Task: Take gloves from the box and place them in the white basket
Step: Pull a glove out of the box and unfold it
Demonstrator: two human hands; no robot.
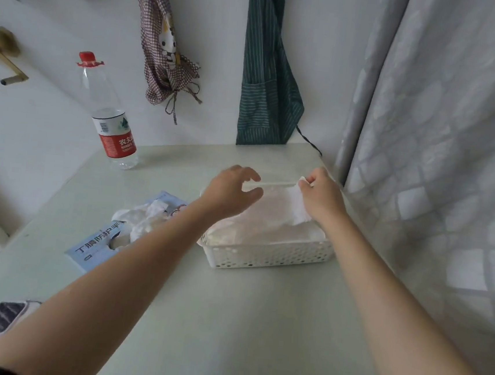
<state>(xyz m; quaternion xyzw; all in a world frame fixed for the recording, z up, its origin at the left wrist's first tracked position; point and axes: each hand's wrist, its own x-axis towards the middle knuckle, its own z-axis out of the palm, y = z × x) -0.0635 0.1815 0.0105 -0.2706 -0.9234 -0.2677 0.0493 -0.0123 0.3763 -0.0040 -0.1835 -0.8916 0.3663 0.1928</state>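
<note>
A white perforated basket (270, 256) stands on the pale table, holding pale translucent gloves (261, 222). My right hand (321, 197) is over the basket's far right end and pinches a white glove (297, 205) that hangs down into the basket. My left hand (231, 190) hovers over the basket's far left part with fingers loosely curved and nothing in them. To the left lies the light blue glove box (95, 248), with crumpled gloves (143, 216) sticking out of its opening.
A clear water bottle (110, 119) with a red cap stands at the table's back left. Aprons hang on the wall behind. A grey curtain (440, 145) runs close along the table's right side. A dark object (4, 318) lies near the front left edge.
</note>
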